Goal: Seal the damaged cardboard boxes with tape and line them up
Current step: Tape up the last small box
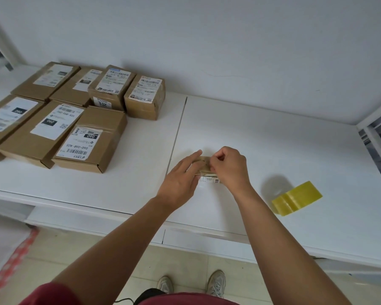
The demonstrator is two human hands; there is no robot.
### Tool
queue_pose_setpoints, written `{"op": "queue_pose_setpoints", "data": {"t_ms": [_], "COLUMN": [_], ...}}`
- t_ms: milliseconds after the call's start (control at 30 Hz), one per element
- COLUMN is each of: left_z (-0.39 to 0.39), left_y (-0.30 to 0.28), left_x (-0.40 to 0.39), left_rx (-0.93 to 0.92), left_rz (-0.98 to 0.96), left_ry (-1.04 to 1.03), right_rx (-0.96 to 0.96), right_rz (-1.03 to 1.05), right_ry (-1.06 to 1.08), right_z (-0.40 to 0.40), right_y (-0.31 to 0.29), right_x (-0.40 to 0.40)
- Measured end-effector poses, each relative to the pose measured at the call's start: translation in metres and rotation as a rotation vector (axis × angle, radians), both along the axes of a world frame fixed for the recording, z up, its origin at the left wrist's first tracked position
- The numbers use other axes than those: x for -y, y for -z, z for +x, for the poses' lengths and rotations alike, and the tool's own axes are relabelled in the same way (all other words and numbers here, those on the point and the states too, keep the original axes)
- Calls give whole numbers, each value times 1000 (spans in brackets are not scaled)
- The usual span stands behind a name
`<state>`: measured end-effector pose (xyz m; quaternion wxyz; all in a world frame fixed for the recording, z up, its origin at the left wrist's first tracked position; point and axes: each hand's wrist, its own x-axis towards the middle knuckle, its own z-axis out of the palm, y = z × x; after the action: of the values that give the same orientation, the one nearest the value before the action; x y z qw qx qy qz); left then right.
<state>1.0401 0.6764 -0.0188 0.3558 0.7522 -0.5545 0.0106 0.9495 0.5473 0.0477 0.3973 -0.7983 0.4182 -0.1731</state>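
While the left hand point(180, 179) lies flat with straight fingers on a small box point(204, 167), the right hand point(228, 166) pinches its top on the tabletop point(273, 150).

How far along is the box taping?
Seven labelled boxes already sit lined up at the table's left. One small box is in hand: the left hand steadies it, the right hand pinches at its top. The yellow tape roll lies unused; this box isn't yet lined up.

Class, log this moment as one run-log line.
left hand flat on small brown cardboard box | right hand pinching at its top | yellow tape roll idle on table
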Motion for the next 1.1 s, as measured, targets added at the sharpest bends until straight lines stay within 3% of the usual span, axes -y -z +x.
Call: {"op": "queue_pose_setpoints", "data": {"t_ms": [400,533,567,633,733,800,933,1100], "left_z": [1,1,1,2,2,1,0,0], "left_y": [-1,-3,-3,-4,-6,-5,-5,-8], "left_x": [0,0,0,0,0,0,-1,-1], "left_rx": [96,135,151,179,205,222,247,244], "left_rz": [-20,-40,-42,-37,-32,-46,-16,19], "left_ry": [15,33,38,38,20,20,19,23], "right_rx": [-273,-368,-364,-295,-119,-213,-429,-340], "right_rz": [-232,-188,-228,-503,-738,-709,-683,-661], "right_ry": [-67,-54,-46,-84,-341,-494,-521,-510], "right_z": [1,-7,-9,-14,-23,-31,-49,-48], "right_y": [-6,-4,-4,-2,6,16,36,42], "right_x": [9,16,16,15,7,4,7,7]}}
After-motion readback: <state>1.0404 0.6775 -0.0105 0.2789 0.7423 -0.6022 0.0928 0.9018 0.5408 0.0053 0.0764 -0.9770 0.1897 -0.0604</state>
